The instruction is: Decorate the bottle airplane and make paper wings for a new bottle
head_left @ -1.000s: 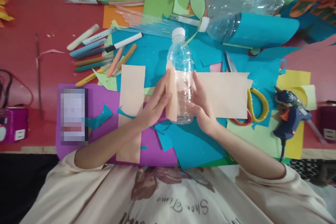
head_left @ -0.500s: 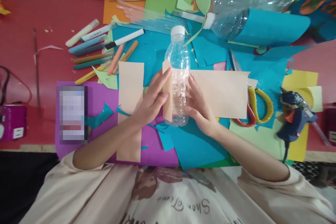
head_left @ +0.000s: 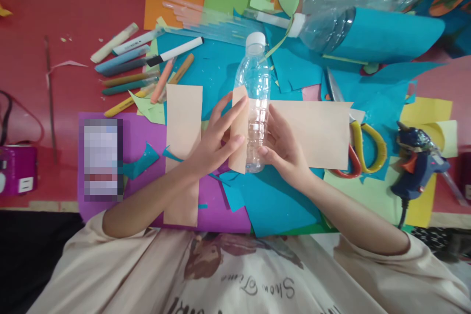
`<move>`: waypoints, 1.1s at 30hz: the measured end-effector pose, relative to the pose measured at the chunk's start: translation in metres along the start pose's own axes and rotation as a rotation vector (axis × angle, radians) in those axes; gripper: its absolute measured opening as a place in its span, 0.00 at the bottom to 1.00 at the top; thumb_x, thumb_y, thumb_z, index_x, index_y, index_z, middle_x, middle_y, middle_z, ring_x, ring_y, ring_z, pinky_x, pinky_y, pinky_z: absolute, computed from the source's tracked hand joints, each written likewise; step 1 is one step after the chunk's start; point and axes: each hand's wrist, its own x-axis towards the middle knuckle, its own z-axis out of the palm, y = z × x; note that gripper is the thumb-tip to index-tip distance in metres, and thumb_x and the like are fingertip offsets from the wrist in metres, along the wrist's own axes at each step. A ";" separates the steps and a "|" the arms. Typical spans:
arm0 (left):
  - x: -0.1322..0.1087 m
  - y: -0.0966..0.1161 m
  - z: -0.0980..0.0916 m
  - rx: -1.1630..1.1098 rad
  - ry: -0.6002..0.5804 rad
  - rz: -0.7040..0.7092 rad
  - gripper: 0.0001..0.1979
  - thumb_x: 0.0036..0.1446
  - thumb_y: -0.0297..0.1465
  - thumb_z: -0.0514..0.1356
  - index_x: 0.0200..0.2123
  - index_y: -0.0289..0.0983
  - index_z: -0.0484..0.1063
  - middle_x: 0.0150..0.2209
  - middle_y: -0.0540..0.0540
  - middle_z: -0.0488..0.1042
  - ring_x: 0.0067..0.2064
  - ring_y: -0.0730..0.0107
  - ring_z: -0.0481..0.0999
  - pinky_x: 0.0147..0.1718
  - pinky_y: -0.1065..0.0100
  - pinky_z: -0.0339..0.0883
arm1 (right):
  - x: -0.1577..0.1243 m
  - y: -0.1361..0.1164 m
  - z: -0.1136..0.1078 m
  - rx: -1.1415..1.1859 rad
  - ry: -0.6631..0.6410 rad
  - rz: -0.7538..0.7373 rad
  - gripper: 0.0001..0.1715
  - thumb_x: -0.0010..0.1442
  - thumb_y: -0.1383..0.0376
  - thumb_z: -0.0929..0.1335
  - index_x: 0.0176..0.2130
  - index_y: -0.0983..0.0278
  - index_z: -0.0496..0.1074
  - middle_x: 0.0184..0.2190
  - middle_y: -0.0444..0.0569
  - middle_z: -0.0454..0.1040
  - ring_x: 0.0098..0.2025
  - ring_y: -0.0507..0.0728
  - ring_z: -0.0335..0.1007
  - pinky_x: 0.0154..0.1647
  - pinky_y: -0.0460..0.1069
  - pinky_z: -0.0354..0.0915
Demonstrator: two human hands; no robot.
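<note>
Centre of frame: clear bottle [head_left: 256, 78] lies with its cap toward the top edge, across the peach paper sheet [head_left: 312, 132]. Left hand [head_left: 215, 144], fingers straight and spread, presses the sheet's lifted short end against the bottle's left flank. Right hand [head_left: 283, 149], likewise uncurled, steadies the right flank (neither hand closes round anything). Judged: wrap barely begun. One edge is up, most of the sheet lies flat toward the scissors [head_left: 364, 147], and the glue gun [head_left: 419, 167] at right lies untouched.

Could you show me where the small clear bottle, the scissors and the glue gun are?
small clear bottle [head_left: 253, 76]: head view, on its clear upper body below the white cap.
scissors [head_left: 356, 137]: head view, on the yellow handle beside the peach paper.
glue gun [head_left: 419, 157]: head view, on its dark blue body.
</note>
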 end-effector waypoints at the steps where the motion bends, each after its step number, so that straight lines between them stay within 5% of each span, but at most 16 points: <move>1: 0.000 0.000 0.000 0.006 0.003 0.002 0.31 0.65 0.49 0.50 0.69 0.57 0.47 0.73 0.52 0.42 0.73 0.49 0.43 0.61 0.53 0.65 | 0.000 0.000 0.000 -0.007 0.000 -0.002 0.45 0.67 0.46 0.59 0.71 0.55 0.34 0.73 0.54 0.45 0.71 0.64 0.51 0.67 0.63 0.62; 14: 0.003 -0.006 -0.003 0.169 0.012 0.144 0.32 0.66 0.49 0.50 0.69 0.57 0.44 0.74 0.54 0.38 0.74 0.50 0.38 0.70 0.46 0.42 | -0.001 0.010 -0.001 -0.015 0.034 -0.021 0.45 0.64 0.48 0.64 0.71 0.53 0.41 0.69 0.53 0.54 0.68 0.63 0.58 0.64 0.60 0.66; 22: 0.004 -0.014 -0.002 0.251 -0.002 0.213 0.34 0.67 0.51 0.46 0.70 0.57 0.36 0.74 0.52 0.33 0.74 0.49 0.38 0.69 0.44 0.47 | 0.000 0.012 0.003 0.063 0.101 -0.023 0.43 0.61 0.49 0.69 0.69 0.46 0.50 0.67 0.49 0.57 0.66 0.63 0.60 0.64 0.62 0.66; 33: 0.001 -0.013 0.007 0.340 0.074 0.144 0.33 0.66 0.53 0.42 0.71 0.55 0.35 0.74 0.48 0.38 0.73 0.45 0.42 0.64 0.43 0.58 | 0.002 0.014 0.005 0.006 0.124 -0.062 0.41 0.62 0.47 0.66 0.68 0.49 0.50 0.68 0.54 0.54 0.67 0.65 0.57 0.61 0.62 0.68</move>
